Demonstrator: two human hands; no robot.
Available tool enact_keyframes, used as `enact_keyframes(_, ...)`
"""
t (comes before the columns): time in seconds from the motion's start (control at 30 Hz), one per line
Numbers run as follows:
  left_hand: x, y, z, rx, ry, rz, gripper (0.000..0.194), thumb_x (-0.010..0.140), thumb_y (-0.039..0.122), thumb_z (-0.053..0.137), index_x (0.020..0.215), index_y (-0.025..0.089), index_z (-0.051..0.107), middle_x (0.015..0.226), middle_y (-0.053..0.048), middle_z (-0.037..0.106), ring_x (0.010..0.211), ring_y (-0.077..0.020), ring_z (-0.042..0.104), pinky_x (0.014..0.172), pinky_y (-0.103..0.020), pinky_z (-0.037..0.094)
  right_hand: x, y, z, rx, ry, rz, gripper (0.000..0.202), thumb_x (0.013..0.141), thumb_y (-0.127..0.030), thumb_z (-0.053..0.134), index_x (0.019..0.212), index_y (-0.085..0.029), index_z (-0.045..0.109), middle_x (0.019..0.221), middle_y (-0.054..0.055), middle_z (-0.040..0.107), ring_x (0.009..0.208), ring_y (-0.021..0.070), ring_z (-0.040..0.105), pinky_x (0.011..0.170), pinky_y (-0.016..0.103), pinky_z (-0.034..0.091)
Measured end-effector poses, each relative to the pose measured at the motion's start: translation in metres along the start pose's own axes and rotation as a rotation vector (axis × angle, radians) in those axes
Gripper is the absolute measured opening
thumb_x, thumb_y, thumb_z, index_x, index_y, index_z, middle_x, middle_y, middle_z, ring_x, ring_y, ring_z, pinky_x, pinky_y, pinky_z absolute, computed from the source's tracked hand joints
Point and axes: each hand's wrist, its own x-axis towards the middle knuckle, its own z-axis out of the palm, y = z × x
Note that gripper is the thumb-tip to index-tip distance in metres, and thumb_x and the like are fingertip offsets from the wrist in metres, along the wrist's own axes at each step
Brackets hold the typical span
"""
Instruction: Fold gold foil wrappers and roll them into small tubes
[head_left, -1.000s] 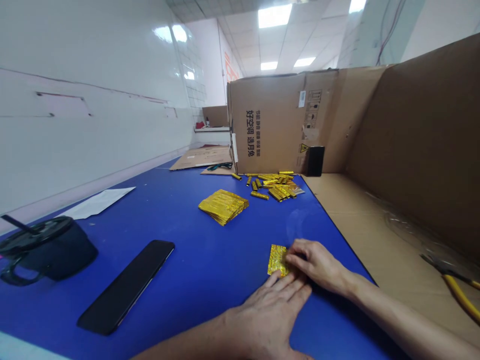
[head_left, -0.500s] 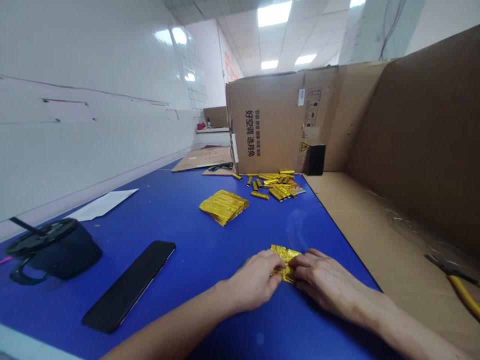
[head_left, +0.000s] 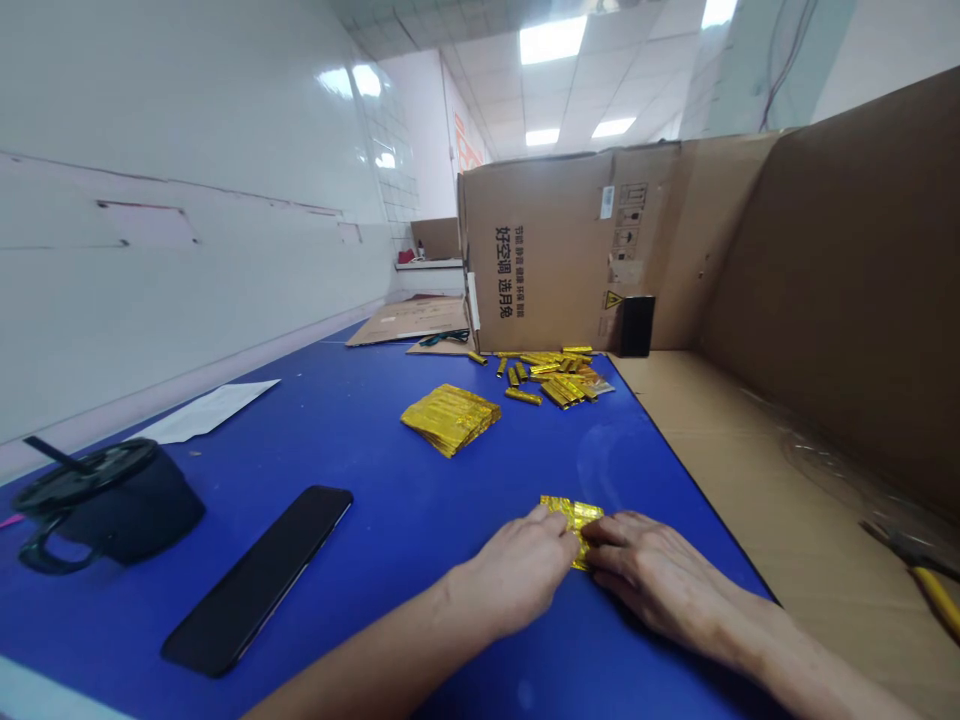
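Note:
A small gold foil paper sheet [head_left: 584, 516] lies on the blue tabletop between my hands, creased, with its lower part partly covered by fingers. My left hand [head_left: 521, 570] has its bent fingers closed on the sheet's left side. From the right, my right hand [head_left: 651, 560] grips the other side, thumb and fingers curled at its edge. Farther off stands a flat stack of gold foil sheets [head_left: 450, 418]. Behind it, several gold foil rolls [head_left: 566, 390] are piled loosely near the cardboard.
A black phone [head_left: 259, 580] lies on the left, beside a dark lidded mug [head_left: 112, 505] and a white paper [head_left: 214, 411]. A cardboard box [head_left: 555, 250] walls off the back and right. Another dark phone-like slab [head_left: 637, 327] leans there. Yellow-handled pliers [head_left: 934, 595] lie on cardboard at right.
My left hand has shifted slightly right along the foil sheet, its fingers now covering more of the middle. My right hand stays at the right edge. The view has tilted a little.

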Motion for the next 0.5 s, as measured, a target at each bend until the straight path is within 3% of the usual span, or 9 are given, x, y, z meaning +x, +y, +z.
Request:
enact_keyframes(0.2, -0.0011, 0.0006, -0.0031, 0.07, -0.003, 0.076, 0.019, 0.078, 0.009, 0.039, 0.09, 0.013, 0.053, 0.088, -0.006, 0.055, 0.084, -0.0192, 0.051, 0.071, -0.028, 0.044, 0.0005, -0.0005, 0.0007, 0.003, 0.028, -0.008, 0.022, 0.084, -0.019, 0.04, 0.085, -0.022, 0.061, 0.087, 0.004, 0.06, 0.082, 0.0166, 0.054, 0.072, 0.028, 0.04)
enact_keyframes(0.5, -0.0001, -0.0019, 0.0001, 0.049, 0.031, 0.058, 0.018, 0.075, 0.009, 0.042, 0.09, 0.015, 0.051, 0.086, -0.005, 0.056, 0.084, -0.0191, 0.051, 0.071, -0.028, 0.045, 0.0026, -0.0015, 0.0077, -0.058, 0.05, 0.006, 0.024, 0.086, -0.019, 0.036, 0.084, -0.02, 0.06, 0.084, 0.004, 0.061, 0.077, 0.0163, 0.055, 0.07, 0.03, 0.041)
